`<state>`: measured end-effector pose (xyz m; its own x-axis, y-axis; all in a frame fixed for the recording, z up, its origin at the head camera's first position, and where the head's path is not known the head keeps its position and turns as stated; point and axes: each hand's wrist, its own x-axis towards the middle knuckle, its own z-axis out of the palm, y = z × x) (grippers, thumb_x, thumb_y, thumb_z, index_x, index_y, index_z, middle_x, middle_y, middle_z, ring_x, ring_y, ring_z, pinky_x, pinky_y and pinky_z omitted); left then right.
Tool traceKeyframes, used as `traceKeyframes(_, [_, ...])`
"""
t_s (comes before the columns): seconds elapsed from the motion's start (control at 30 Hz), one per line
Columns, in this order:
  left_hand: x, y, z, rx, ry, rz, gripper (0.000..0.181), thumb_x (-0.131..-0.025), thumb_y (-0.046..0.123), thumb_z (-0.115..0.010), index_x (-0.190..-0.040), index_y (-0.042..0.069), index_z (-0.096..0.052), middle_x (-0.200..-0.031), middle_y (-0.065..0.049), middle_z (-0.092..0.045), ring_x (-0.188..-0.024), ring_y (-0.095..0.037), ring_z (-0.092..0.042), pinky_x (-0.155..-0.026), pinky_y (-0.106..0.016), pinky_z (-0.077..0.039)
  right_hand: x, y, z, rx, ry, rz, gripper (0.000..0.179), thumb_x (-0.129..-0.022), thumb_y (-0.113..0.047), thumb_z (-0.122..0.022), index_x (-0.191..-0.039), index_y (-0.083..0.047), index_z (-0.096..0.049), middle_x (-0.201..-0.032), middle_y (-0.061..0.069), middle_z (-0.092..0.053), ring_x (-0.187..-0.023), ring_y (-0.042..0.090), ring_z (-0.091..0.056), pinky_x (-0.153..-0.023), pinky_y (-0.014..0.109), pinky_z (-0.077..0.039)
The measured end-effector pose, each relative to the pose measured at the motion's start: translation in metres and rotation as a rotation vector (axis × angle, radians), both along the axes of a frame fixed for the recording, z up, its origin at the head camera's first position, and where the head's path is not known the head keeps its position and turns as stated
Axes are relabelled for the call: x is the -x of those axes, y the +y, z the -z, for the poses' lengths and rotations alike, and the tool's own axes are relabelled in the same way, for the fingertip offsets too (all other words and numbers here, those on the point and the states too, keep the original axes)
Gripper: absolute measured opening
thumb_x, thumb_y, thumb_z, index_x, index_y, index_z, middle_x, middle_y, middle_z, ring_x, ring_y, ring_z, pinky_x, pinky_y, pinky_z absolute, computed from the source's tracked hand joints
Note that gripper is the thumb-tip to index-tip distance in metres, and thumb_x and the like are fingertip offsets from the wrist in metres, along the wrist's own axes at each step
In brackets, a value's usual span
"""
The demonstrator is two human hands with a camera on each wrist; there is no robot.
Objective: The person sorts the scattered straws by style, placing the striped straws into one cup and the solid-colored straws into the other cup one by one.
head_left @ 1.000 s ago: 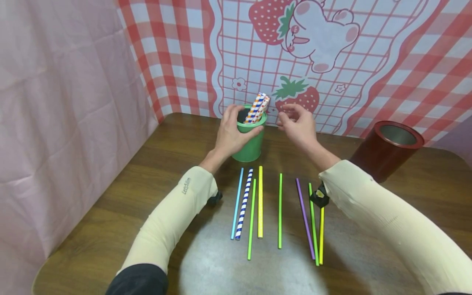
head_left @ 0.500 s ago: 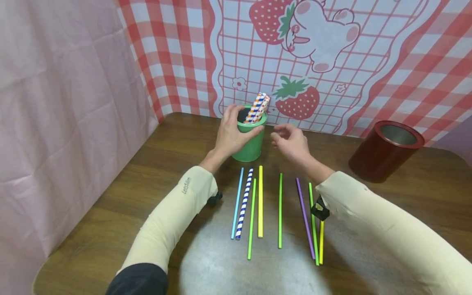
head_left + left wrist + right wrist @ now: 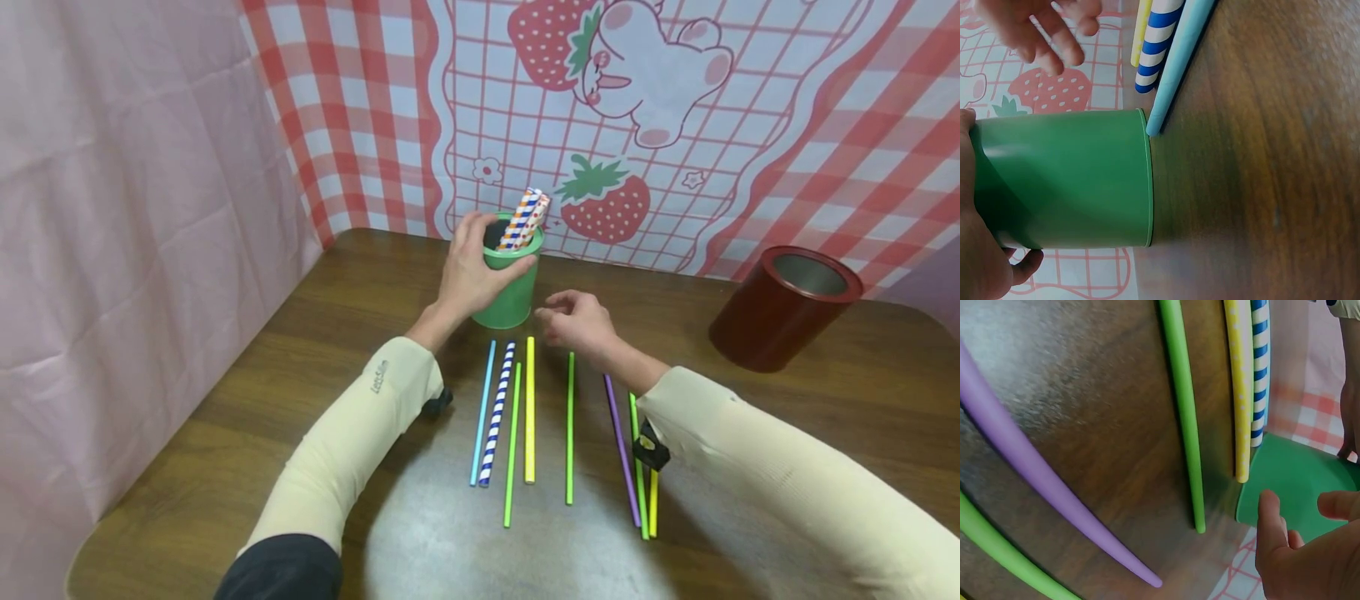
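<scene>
My left hand (image 3: 480,267) grips the green bucket (image 3: 506,302) near its rim, thumb on the near side and fingers over the left edge. Inside the bucket leans a bunch of patterned paper straws (image 3: 519,223). Beyond the far end of a yellow straw (image 3: 529,408) is my right hand (image 3: 581,321). Its thumb and index finger are apart in the right wrist view, with nothing between them. A blue-striped straw (image 3: 497,417), a light blue straw (image 3: 482,417) and a green straw (image 3: 512,450) lie left of the yellow one.
Further right on the wooden table (image 3: 360,317) lie another green straw (image 3: 570,433), a purple straw (image 3: 624,458) and, partly under my right sleeve, more straws. A dark red canister (image 3: 765,325) stands at the back right. Behind the table hangs a strawberry-print cloth (image 3: 375,108).
My right hand has come down and to the left, from beside the bucket's rim toward the straws' far ends. The left hand and the bucket have stayed in place.
</scene>
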<state>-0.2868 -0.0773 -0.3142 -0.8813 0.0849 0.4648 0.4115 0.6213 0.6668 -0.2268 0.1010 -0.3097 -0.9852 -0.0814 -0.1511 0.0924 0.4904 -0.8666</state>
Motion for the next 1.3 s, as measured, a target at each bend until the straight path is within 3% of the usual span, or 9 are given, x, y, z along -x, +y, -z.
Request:
traceKeyframes(0.2, [0.0,0.0,0.0,0.007,-0.01,-0.003,0.081,-0.078,0.059,-0.07,-0.14,0.02,-0.037,-0.152,-0.006,-0.025,-0.129,-0.023,-0.04,-0.1,-0.042,-0.042,-0.005,-0.001,0.003,0.013,-0.146,-0.027,0.05,-0.093,-0.02,-0.062,-0.131,0.008,-0.046,-0.12,0.024,-0.057,-0.091,0.029,-0.066,-0.076,0.031,-0.057])
traceKeyframes(0.5, [0.001,0.0,0.0,0.007,-0.007,-0.002,0.081,-0.077,0.06,-0.07,-0.14,0.02,-0.037,-0.151,-0.008,-0.027,-0.127,-0.023,-0.041,-0.099,-0.042,-0.042,-0.012,-0.002,0.012,-0.027,-0.225,-0.063,0.053,-0.091,-0.023,-0.066,-0.128,0.009,-0.047,-0.122,0.028,-0.056,-0.094,0.031,-0.066,-0.072,0.032,-0.058])
traceKeyframes(0.7, [0.001,0.0,0.0,0.01,-0.009,0.0,0.081,-0.077,0.06,-0.07,-0.14,0.02,-0.038,-0.151,-0.008,-0.027,-0.127,-0.024,-0.041,-0.099,-0.042,-0.043,-0.015,-0.005,0.016,-0.027,-0.238,-0.068,0.056,-0.086,-0.02,-0.072,-0.128,0.009,-0.048,-0.118,0.025,-0.057,-0.089,0.027,-0.064,-0.067,0.033,-0.058])
traceKeyframes(1.0, [0.0,0.0,0.0,-0.002,-0.008,0.003,0.081,-0.078,0.059,-0.07,-0.14,0.02,-0.038,-0.151,-0.007,-0.027,-0.127,-0.023,-0.041,-0.099,-0.042,-0.043,-0.017,-0.009,0.02,-0.031,-0.216,-0.05,0.059,-0.077,-0.003,-0.077,-0.128,0.01,-0.049,-0.097,0.016,-0.058,-0.079,0.023,-0.062,-0.063,0.032,-0.058])
traceKeyframes(1.3, [0.0,0.0,0.001,-0.006,-0.01,-0.001,0.081,-0.078,0.06,-0.07,-0.14,0.02,-0.038,-0.152,-0.009,-0.025,-0.13,-0.026,-0.039,-0.101,-0.045,-0.041,-0.018,-0.01,0.023,-0.025,-0.178,-0.035,0.054,-0.072,0.004,-0.074,-0.122,0.011,-0.054,-0.104,0.017,-0.057,-0.073,0.021,-0.066,-0.061,0.031,-0.058])
